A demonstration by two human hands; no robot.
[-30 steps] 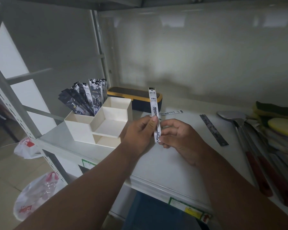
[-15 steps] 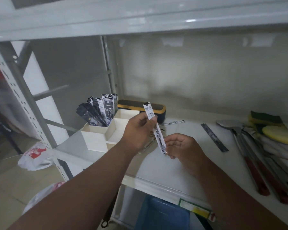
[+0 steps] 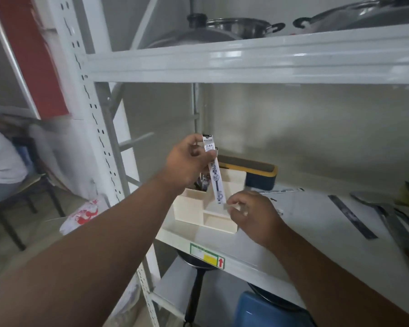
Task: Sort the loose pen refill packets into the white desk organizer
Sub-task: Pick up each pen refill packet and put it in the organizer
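At centre frame, the left hand (image 3: 189, 161) pinched a refill packet (image 3: 214, 171) above the white organizer (image 3: 198, 212), the right hand (image 3: 253, 214) curled around its lower end; lowering it upright should seat it cleanly.

Left hand (image 3: 187, 161) up high, fingers pinched shut. Right hand (image 3: 253, 215) lower, fingertips (image 3: 232, 206) curled in. Both arms stretched forward.

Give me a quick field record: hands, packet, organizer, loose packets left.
left hand: pinches the top of the refill packet
right hand: fingers at the packet's bottom end
packet: raised, near upright, above the white desk organizer
organizer: dark packets in its back compartment, mostly hidden
loose: one packet on shelf behind the right hand
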